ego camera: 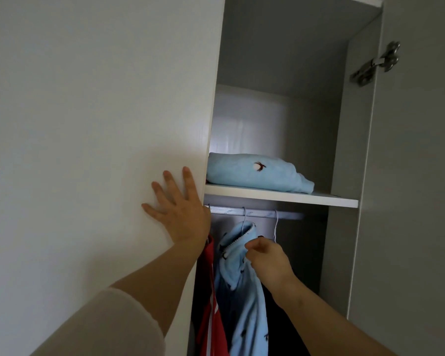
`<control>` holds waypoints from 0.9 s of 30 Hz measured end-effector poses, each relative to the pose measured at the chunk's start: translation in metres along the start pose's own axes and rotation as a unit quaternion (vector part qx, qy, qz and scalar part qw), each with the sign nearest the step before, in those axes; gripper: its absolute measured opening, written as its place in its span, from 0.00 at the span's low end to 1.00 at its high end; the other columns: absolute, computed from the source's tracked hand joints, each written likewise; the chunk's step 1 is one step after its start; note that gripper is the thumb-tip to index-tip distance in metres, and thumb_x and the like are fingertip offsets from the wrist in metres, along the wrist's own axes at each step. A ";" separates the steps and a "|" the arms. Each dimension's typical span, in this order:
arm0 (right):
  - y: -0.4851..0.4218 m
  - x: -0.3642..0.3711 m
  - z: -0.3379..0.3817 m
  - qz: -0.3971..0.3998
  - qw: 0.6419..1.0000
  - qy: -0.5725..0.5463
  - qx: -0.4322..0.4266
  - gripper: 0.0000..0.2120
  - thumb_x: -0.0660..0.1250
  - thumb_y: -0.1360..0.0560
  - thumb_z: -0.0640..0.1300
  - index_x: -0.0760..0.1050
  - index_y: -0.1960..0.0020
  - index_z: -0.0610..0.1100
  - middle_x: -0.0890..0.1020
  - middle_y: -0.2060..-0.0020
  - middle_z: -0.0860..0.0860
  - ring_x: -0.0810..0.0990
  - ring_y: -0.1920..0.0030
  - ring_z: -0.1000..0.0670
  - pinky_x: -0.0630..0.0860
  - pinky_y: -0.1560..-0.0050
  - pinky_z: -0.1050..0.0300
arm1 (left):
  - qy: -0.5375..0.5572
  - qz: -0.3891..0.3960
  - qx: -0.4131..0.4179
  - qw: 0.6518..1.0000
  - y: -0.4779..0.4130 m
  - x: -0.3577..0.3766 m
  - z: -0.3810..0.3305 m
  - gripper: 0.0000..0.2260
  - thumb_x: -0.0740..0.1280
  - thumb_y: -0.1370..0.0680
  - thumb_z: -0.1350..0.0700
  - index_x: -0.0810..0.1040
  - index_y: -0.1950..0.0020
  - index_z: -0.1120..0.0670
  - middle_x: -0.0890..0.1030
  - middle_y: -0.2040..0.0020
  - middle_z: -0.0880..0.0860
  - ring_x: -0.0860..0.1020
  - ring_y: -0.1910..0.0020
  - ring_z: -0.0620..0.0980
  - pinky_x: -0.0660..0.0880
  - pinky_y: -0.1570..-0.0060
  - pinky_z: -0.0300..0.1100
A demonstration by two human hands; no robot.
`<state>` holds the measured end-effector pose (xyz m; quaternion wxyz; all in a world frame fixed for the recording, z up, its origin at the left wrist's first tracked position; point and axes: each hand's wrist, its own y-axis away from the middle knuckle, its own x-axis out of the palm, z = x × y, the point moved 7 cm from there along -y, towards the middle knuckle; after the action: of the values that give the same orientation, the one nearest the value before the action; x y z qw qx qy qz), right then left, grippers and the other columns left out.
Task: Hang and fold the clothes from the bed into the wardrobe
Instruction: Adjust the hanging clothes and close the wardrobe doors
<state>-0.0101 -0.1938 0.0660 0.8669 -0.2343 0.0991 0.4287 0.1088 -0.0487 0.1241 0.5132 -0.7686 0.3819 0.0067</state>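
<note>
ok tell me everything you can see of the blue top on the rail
Light blue and fleecy-looking, the blue top carries small dark motifs and a white zip along its open collar. It hangs from a thin hanger on the rail under the shelf, beside a red garment. The right hand pinches its collar.

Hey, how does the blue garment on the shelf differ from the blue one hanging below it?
The folded garment lies flat on the shelf; the hanging garment hangs down from the rail. No hand touches the folded garment; the right hand pinches the hanging garment near its collar. Both are light blue with small dark motifs.
</note>
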 end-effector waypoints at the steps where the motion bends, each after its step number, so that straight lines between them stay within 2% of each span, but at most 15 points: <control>1: -0.001 -0.003 -0.002 0.001 1.000 0.001 0.001 0.09 0.59 0.24 0.36 0.73 0.56 0.48 0.75 0.62 0.56 0.74 0.60 0.57 0.70 0.61 0.66 | -0.004 0.003 0.000 1.000 -0.001 0.003 0.000 0.45 0.69 0.27 0.47 0.36 0.26 0.49 0.48 0.23 0.61 0.50 0.26 0.66 0.48 0.36 0.71; 5: 0.001 -0.020 -0.008 -0.021 1.000 0.016 0.004 0.07 0.60 0.24 0.36 0.75 0.51 0.44 0.77 0.61 0.52 0.73 0.65 0.58 0.68 0.70 0.72 | -0.003 0.002 0.002 1.000 -0.004 0.009 0.000 0.48 0.70 0.29 0.44 0.34 0.27 0.49 0.47 0.23 0.61 0.48 0.26 0.66 0.46 0.36 0.71; 7: 0.004 -0.029 -0.009 -0.029 0.999 0.037 0.006 0.07 0.60 0.24 0.36 0.75 0.50 0.43 0.78 0.59 0.50 0.74 0.63 0.56 0.69 0.69 0.70 | -0.014 0.011 -0.001 1.000 -0.004 0.008 0.000 0.49 0.69 0.29 0.44 0.31 0.28 0.49 0.44 0.24 0.61 0.46 0.26 0.66 0.45 0.35 0.71; 10: 0.015 -0.043 -0.009 -0.044 0.998 0.052 0.012 0.08 0.60 0.25 0.37 0.76 0.49 0.45 0.79 0.54 0.49 0.75 0.59 0.53 0.70 0.64 0.66 | -0.024 0.037 -0.002 0.999 -0.004 0.004 0.000 0.47 0.66 0.26 0.45 0.27 0.30 0.50 0.40 0.24 0.61 0.43 0.26 0.66 0.44 0.36 0.71; 12: 0.025 -0.051 -0.005 -0.044 0.997 0.068 0.011 0.10 0.60 0.25 0.37 0.76 0.46 0.44 0.79 0.51 0.48 0.77 0.55 0.51 0.71 0.58 0.63 | -0.034 0.078 0.000 0.996 -0.002 -0.004 -0.003 0.44 0.64 0.23 0.48 0.26 0.30 0.51 0.38 0.24 0.61 0.42 0.26 0.67 0.46 0.35 0.71; 14: 0.036 -0.061 0.004 -0.048 0.996 0.077 0.002 0.09 0.60 0.25 0.38 0.77 0.48 0.45 0.80 0.51 0.48 0.78 0.51 0.49 0.71 0.52 0.60 | -0.050 0.133 -0.002 0.990 -0.004 -0.013 -0.007 0.44 0.63 0.23 0.47 0.28 0.28 0.51 0.36 0.25 0.61 0.41 0.27 0.67 0.51 0.35 0.70; 17: 0.054 -0.076 0.025 -0.061 0.994 0.086 -0.015 0.06 0.62 0.25 0.39 0.76 0.57 0.48 0.79 0.57 0.50 0.77 0.56 0.51 0.71 0.52 0.59 | -0.033 0.247 -0.005 0.969 -0.005 -0.033 -0.013 0.44 0.65 0.24 0.45 0.32 0.25 0.48 0.35 0.25 0.57 0.40 0.26 0.64 0.52 0.34 0.67; 18: 0.060 -0.083 0.032 -0.070 0.994 0.087 -0.019 0.06 0.62 0.25 0.40 0.76 0.57 0.48 0.79 0.57 0.50 0.77 0.56 0.51 0.71 0.52 0.58 | -0.024 0.276 0.017 0.961 -0.003 -0.041 -0.020 0.42 0.64 0.24 0.45 0.34 0.25 0.47 0.35 0.24 0.56 0.40 0.26 0.63 0.52 0.33 0.66; 21: 0.081 -0.110 0.054 -0.107 0.991 0.076 -0.030 0.07 0.62 0.25 0.38 0.77 0.50 0.45 0.77 0.55 0.49 0.76 0.54 0.48 0.71 0.54 0.59 | 0.019 0.292 0.122 0.948 0.015 -0.074 -0.062 0.36 0.64 0.25 0.48 0.45 0.24 0.48 0.45 0.24 0.55 0.50 0.27 0.61 0.58 0.33 0.59; 22: 0.090 -0.120 0.062 -0.117 0.990 0.074 -0.039 0.07 0.62 0.25 0.38 0.76 0.50 0.45 0.77 0.56 0.48 0.76 0.54 0.48 0.71 0.55 0.58 | 0.064 0.284 0.147 0.945 0.024 -0.086 -0.080 0.33 0.65 0.25 0.50 0.51 0.25 0.49 0.51 0.25 0.56 0.55 0.29 0.60 0.62 0.35 0.56; 24: 0.111 -0.143 0.076 -0.144 0.984 0.084 -0.058 0.07 0.62 0.24 0.38 0.75 0.49 0.45 0.77 0.55 0.48 0.75 0.53 0.48 0.72 0.51 0.55 | 0.188 0.276 0.193 0.923 0.045 -0.109 -0.117 0.26 0.65 0.25 0.54 0.62 0.28 0.53 0.64 0.31 0.58 0.65 0.34 0.58 0.67 0.39 0.50; 25: 0.122 -0.156 0.082 -0.159 0.980 0.097 -0.067 0.07 0.62 0.24 0.38 0.75 0.48 0.44 0.76 0.56 0.49 0.75 0.54 0.48 0.72 0.49 0.55 | 0.238 0.274 0.213 0.907 0.055 -0.121 -0.136 0.22 0.65 0.25 0.55 0.66 0.31 0.55 0.69 0.34 0.58 0.69 0.37 0.57 0.69 0.41 0.47; 27: 0.143 -0.180 0.091 -0.181 0.972 0.122 -0.085 0.09 0.61 0.23 0.39 0.75 0.45 0.43 0.75 0.61 0.51 0.74 0.59 0.51 0.71 0.54 0.57 | 0.301 0.272 0.242 0.881 0.079 -0.142 -0.168 0.17 0.66 0.25 0.57 0.73 0.37 0.55 0.73 0.40 0.57 0.73 0.43 0.55 0.69 0.47 0.43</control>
<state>-0.2354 -0.1996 0.1665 0.8884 -0.3713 0.1236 0.2401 -0.1028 -0.1143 0.1993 0.5216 -0.4510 0.7019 -0.1785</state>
